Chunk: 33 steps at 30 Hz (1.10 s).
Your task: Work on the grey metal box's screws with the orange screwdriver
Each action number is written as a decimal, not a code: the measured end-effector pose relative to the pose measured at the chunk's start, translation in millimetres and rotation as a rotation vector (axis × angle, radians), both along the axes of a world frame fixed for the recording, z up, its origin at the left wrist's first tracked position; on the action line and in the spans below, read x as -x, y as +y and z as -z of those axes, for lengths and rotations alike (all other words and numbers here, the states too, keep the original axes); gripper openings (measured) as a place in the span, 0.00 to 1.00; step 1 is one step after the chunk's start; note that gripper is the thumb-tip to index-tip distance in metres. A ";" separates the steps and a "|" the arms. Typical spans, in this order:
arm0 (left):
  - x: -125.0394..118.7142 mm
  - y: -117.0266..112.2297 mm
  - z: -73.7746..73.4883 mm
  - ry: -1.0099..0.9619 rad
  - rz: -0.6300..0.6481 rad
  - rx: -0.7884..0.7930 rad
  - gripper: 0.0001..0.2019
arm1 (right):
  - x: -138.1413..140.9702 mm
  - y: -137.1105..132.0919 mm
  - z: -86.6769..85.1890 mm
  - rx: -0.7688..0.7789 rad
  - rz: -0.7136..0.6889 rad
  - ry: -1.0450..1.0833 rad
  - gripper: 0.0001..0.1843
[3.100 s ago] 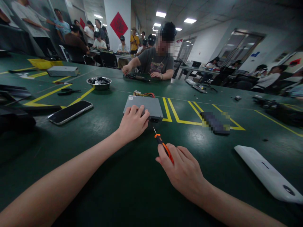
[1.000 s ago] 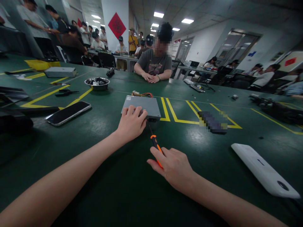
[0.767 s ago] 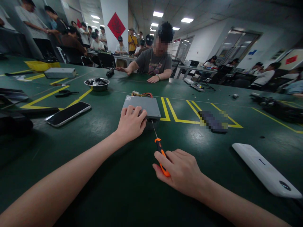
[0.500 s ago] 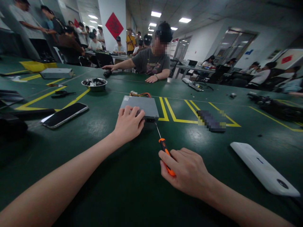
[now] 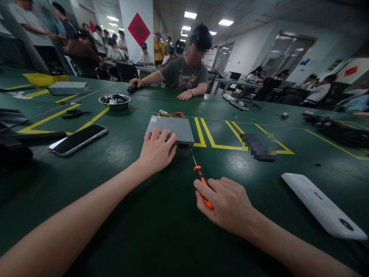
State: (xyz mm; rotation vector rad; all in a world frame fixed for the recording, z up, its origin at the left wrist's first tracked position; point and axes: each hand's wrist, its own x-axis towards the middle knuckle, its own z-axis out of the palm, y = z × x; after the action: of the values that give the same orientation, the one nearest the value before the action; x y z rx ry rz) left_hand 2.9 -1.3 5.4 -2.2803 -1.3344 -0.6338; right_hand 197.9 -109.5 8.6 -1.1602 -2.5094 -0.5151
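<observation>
A flat grey metal box [image 5: 175, 127] with coloured wires at its far end lies on the green table [image 5: 144, 231]. My left hand [image 5: 157, 151] rests on the box's near left corner, fingers curled over its top. My right hand [image 5: 227, 206] grips an orange-and-black screwdriver [image 5: 201, 180]. The thin shaft points at the box's near side, and its tip is at or just short of that face.
A phone [image 5: 77, 139] lies face up at left, a steel bowl [image 5: 114, 101] behind it. A white oblong device [image 5: 323, 206] lies at right, a blurred dark object [image 5: 259, 145] inside yellow floor-tape lines. A person [image 5: 184, 75] sits opposite, a hand on a dark object [image 5: 132, 88].
My right hand shifted the screwdriver a little, its tip staying near the box's near side. The person opposite reached one arm out to the left, onto a dark object.
</observation>
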 end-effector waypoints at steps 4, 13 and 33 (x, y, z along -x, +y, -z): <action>0.4 0.1 -0.4 0.009 -0.007 -0.004 0.15 | 0.9 0.2 -1.2 0.003 -0.005 0.003 0.12; 0.2 -0.1 -0.3 0.010 -0.014 -0.002 0.15 | 0.0 0.6 -4.4 -0.022 0.000 0.013 0.11; -1.0 -2.1 -1.2 0.038 -0.024 -0.009 0.16 | 14.4 -13.8 5.0 -0.246 0.168 -0.220 0.16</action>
State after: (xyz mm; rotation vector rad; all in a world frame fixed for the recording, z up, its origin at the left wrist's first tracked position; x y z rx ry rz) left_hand 3.9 -3.4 6.6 -2.2543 -1.3365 -0.5843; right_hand 183.6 -123.2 3.6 -1.2819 -2.4457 -1.0155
